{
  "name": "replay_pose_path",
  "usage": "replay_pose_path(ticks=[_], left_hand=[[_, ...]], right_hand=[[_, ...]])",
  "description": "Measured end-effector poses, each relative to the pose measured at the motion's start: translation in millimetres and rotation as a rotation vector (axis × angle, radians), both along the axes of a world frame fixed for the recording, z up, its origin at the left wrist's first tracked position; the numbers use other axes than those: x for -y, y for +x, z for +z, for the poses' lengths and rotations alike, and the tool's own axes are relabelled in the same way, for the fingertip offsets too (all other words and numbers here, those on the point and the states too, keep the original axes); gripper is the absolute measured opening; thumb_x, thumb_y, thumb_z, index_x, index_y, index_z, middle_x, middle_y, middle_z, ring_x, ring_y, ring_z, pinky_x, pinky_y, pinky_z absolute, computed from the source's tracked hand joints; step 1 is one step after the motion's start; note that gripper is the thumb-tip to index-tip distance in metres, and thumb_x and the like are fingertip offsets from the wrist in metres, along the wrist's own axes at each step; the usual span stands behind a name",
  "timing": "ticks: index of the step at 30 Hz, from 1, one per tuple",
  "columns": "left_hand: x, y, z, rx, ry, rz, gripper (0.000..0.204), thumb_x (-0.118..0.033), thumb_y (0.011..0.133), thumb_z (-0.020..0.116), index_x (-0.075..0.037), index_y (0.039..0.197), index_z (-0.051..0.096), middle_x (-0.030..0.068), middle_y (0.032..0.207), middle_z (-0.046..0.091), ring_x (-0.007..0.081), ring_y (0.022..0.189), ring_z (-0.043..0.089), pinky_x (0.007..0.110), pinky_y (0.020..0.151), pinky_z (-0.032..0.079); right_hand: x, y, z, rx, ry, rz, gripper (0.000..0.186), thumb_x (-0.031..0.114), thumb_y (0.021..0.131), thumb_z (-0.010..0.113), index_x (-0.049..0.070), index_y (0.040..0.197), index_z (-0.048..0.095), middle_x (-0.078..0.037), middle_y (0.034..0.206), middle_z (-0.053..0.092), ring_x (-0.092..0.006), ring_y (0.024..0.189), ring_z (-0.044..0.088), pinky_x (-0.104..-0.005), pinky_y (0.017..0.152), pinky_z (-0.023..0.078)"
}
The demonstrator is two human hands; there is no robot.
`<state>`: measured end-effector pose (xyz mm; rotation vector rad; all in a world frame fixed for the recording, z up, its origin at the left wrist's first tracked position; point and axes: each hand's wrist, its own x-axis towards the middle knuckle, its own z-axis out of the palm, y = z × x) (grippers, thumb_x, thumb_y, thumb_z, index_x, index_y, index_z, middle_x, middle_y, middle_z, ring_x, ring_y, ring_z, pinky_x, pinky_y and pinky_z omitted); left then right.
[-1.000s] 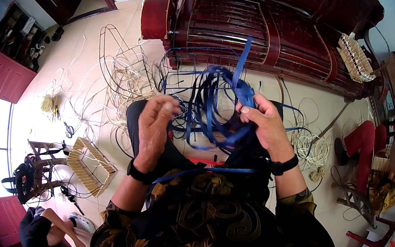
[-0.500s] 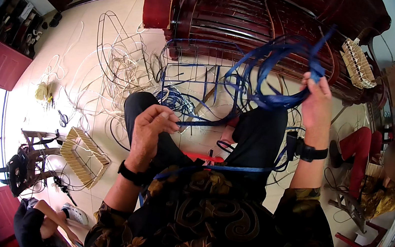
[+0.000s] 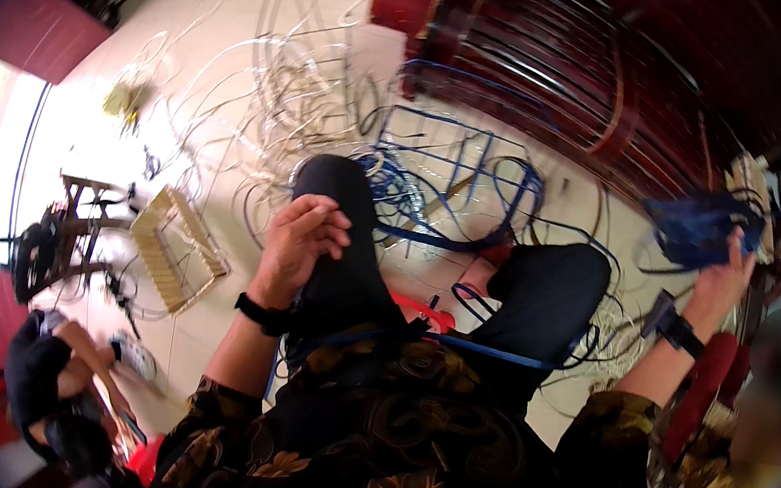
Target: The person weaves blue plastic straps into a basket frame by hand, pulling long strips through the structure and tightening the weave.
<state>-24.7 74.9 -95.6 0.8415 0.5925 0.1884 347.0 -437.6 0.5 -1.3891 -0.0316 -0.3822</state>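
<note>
My right hand (image 3: 727,276) reaches far out to the right, its fingers closed on a coil of blue plastic strap (image 3: 700,233), blurred by motion. Over my left knee hovers my left hand (image 3: 304,244), fingers loosely bent and apart, with no strap visible in it. Between my knees and the bench, a wire frame partly wrapped with blue strap (image 3: 462,124) lies on the floor beside a tangled blue strap heap (image 3: 389,184). Another blue strap (image 3: 505,355) crosses my lap.
A dark red wooden bench (image 3: 544,76) stands ahead. Pale loose strapping (image 3: 281,99) spreads over the floor at the left, near a yellowish woven frame (image 3: 174,254) and a wooden stool (image 3: 83,231). One person (image 3: 57,377) sits at lower left, another (image 3: 735,422) at right.
My right hand has swung outward to the right with the blue coil. My left hand has let go of the blue strap it held. The whole view has shifted and turned.
</note>
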Motion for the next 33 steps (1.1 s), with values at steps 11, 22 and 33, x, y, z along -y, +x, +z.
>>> replay_pose_path(ticks=[11,22,33], left_hand=[[-1,5,-1,-0.023,-0.072,-0.013,0.013,-0.013,0.101,0.049,-0.004,0.104,0.058,0.0121,0.087,0.067,0.0185,0.067,0.067,0.026,0.052,0.053],[-4,6,-7,0.057,-0.136,0.001,0.012,-0.01,0.1,0.048,-0.002,0.101,0.057,0.0131,0.084,0.066,0.0197,0.065,0.066,0.028,0.05,0.052],[-53,-58,-43,-0.261,0.259,0.505,0.016,-0.012,0.094,0.055,-0.003,0.107,0.058,0.0114,0.09,0.065,0.0193,0.073,0.067,0.028,0.056,0.053]], right_hand=[[-39,31,-32,0.001,-0.46,0.048,0.038,-0.004,0.089,0.052,0.003,0.125,0.06,-0.014,0.123,0.06,-0.0247,0.12,0.053,-0.034,0.1,0.044],[-61,17,-21,-0.07,-0.511,0.103,0.031,0.008,0.095,0.056,-0.001,0.125,0.062,-0.012,0.135,0.046,-0.0167,0.112,0.054,-0.0252,0.095,0.041],[-79,0,-17,-0.014,-0.579,0.157,0.029,0.0,0.097,0.048,-0.006,0.124,0.053,-0.014,0.127,0.06,-0.0172,0.111,0.058,-0.0283,0.099,0.044]])
